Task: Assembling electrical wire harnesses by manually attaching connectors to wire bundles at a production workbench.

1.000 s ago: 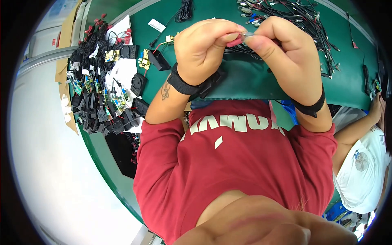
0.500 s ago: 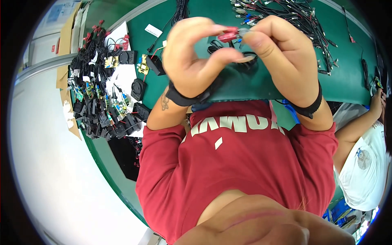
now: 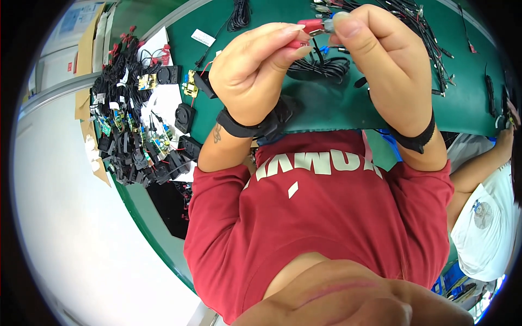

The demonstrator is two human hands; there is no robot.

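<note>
Both hands, left (image 3: 255, 76) and right (image 3: 383, 60), pinching a half-hidden red connector (image 3: 311, 26).

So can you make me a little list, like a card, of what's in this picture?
Place: green table
Left hand: raised, fingers pinch a red connector
Right hand: raised, fingers pinch the connector's other end, hard to see
Wrists: black bands on both
Under the hands: black cable coil
Left side of table: pile of black parts and small circuit boards
Far side: loose wires
Clothing: red shirt
Nearby: another person's arm, white shirt
</note>
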